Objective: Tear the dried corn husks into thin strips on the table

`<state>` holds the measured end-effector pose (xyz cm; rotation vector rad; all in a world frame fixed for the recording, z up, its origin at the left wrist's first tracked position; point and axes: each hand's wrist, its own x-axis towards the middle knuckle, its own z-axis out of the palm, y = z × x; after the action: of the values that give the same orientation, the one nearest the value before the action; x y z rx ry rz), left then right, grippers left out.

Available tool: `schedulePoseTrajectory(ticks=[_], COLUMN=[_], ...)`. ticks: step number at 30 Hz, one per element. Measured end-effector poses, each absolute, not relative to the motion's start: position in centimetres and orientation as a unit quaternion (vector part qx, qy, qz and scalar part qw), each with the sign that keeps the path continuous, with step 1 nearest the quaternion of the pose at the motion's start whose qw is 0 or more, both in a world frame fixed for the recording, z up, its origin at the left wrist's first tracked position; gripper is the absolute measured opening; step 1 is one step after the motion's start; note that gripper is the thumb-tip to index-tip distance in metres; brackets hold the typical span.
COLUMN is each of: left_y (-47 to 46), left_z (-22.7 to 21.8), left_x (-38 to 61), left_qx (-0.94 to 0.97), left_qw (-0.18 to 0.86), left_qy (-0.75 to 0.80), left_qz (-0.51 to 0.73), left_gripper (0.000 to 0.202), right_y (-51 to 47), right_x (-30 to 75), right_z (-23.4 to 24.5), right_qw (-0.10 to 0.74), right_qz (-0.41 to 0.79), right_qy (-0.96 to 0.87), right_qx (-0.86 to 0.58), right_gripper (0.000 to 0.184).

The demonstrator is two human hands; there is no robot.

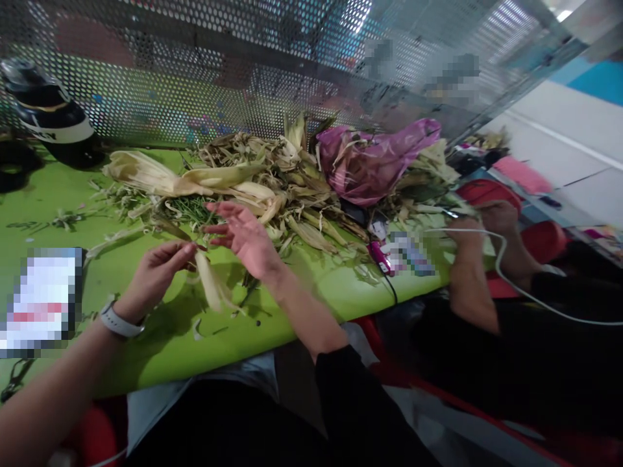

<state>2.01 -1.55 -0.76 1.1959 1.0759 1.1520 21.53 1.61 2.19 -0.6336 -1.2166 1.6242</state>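
Observation:
My left hand (156,272), with a white watch on its wrist, pinches the top of a pale strip of corn husk (210,280) that hangs down over the green table (160,344). My right hand (246,235) hovers just to the right of it, palm up and fingers spread, holding nothing. Behind both hands lies a big pile of dry corn husks (272,188).
A pink plastic bag (374,159) sits on the husks at the back right. Another person's arms (467,272) rest at the table's right end beside a white cable (516,285). A dark helmet (48,110) stands far left before a perforated metal screen (233,71).

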Motion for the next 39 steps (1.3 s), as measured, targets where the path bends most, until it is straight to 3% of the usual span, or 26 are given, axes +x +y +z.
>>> schedulePoseTrajectory(ticks=[2,4,8,20,27,33,39], left_y=[-1.3,-1.1,-0.9,-1.1,-0.6,-0.5,0.1], left_z=[-0.4,-0.1,-0.1,0.7,-0.3,-0.3,-0.5], left_x=[1.7,1.5,1.3,1.3,1.0,1.0,0.6], left_qx=[0.464,0.438,0.428,0.444,0.405,0.348,0.383], left_qw=[0.571,0.574,0.555,0.586,0.632,0.654,0.656], left_qy=[0.47,0.486,0.513,0.518,0.434,0.394,0.405], left_qz=[0.488,0.493,0.496,0.437,0.498,0.544,0.508], left_gripper=[0.023,0.022,0.025,0.03,0.018,0.009,0.022], right_y=[2.4,2.8,2.4,2.0,1.6,1.7,1.7], right_x=[21.7,21.6,20.4,19.9,20.0,19.5,20.1], right_z=[1.8,1.0,-1.1,-1.7,-0.9,-1.6,-1.1], right_qw=[0.498,0.43,0.286,0.349,0.397,0.293,0.29], right_qz=[0.615,0.585,0.594,0.531,0.541,0.634,0.572], right_qy=[-0.492,-0.533,-0.639,-0.672,-0.653,-0.621,-0.666], right_qx=[-0.364,-0.435,-0.395,-0.381,-0.351,-0.355,-0.38], right_gripper=[0.026,0.02,0.028,0.023,0.025,0.041,0.029])
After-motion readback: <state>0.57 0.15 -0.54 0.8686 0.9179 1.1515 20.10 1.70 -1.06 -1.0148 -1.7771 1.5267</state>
